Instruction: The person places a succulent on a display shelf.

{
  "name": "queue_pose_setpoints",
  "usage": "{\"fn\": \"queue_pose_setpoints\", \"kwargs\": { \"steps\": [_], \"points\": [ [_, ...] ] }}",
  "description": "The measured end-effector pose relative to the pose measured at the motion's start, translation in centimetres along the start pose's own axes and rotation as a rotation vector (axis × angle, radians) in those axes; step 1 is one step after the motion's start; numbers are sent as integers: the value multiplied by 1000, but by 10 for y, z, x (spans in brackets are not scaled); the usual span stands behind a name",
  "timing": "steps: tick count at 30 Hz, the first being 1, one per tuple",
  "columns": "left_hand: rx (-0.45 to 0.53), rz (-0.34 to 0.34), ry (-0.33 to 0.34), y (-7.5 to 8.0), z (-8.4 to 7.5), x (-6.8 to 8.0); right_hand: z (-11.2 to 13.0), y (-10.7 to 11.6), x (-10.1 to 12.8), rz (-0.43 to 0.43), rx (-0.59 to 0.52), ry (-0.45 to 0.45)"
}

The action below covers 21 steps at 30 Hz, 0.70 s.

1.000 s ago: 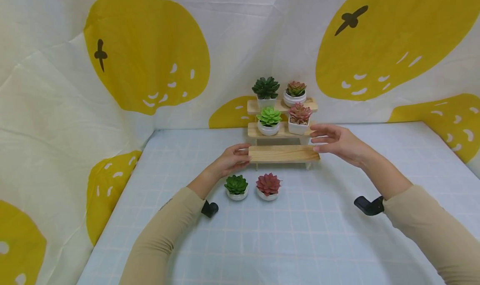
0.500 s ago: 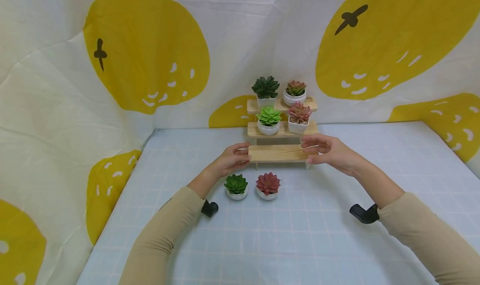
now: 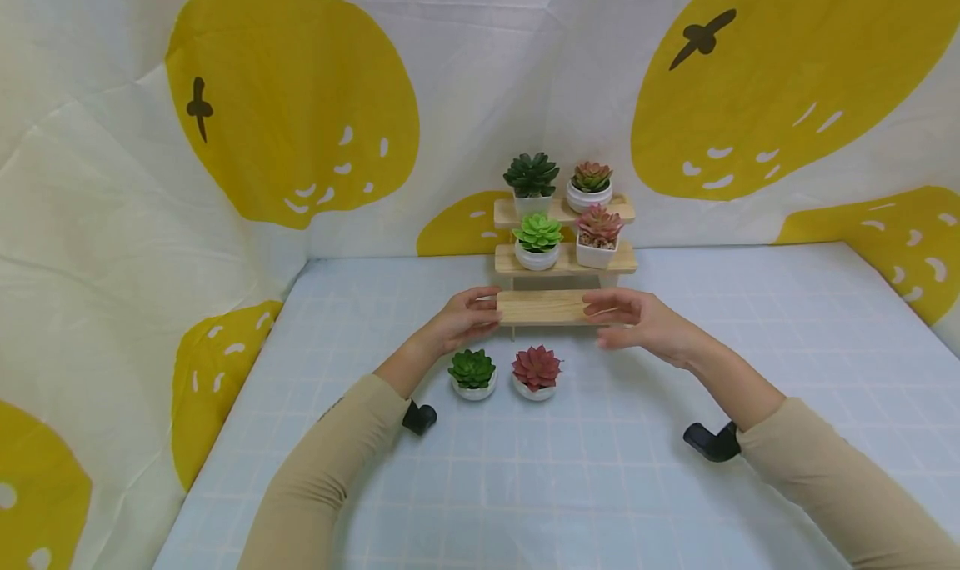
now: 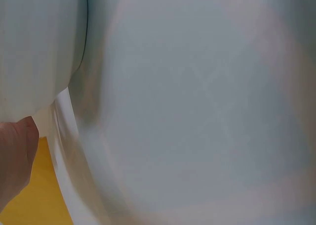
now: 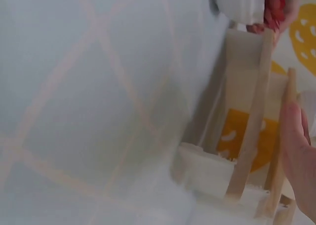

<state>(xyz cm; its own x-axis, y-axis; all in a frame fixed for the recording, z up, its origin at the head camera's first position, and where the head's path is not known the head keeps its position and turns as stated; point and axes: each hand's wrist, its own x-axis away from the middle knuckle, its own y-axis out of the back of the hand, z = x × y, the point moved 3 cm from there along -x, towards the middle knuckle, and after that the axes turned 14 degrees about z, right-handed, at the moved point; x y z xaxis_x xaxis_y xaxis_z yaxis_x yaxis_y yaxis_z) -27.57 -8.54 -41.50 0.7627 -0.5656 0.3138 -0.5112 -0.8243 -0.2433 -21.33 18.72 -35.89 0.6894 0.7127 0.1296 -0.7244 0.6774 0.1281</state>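
A three-tier wooden plant stand (image 3: 542,307) stands toward the back of the table. My left hand (image 3: 459,320) grips the left end of its lowest shelf, fingers bent about the end. My right hand (image 3: 651,328) hovers at the right part of that shelf with loosely bent fingers, holding nothing. In front of the stand sit a green succulent (image 3: 472,370) and a red succulent (image 3: 536,368) in white pots. In the right wrist view, the red succulent (image 5: 276,7) lies beyond the shelf. A blurred pale shape (image 4: 39,47) fills the upper left of the left wrist view.
The middle shelf bears a light green succulent (image 3: 538,233) and a pink one (image 3: 597,227). On the top shelf are a dark green succulent (image 3: 532,175) and a reddish-green one (image 3: 591,178). A white cloth with yellow fruit prints (image 3: 480,78) hangs behind.
My right hand has moved left and toward me, from the stand's right end to the front of the lowest shelf. The left hand and the plants have stayed put.
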Motion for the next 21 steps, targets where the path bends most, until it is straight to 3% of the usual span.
{"fn": "queue_pose_setpoints", "kwargs": {
  "steps": [21],
  "points": [
    [-4, -2, -8, -1, 0, 0, -24, -31, -22, 125, -25, 7]
  ]
}}
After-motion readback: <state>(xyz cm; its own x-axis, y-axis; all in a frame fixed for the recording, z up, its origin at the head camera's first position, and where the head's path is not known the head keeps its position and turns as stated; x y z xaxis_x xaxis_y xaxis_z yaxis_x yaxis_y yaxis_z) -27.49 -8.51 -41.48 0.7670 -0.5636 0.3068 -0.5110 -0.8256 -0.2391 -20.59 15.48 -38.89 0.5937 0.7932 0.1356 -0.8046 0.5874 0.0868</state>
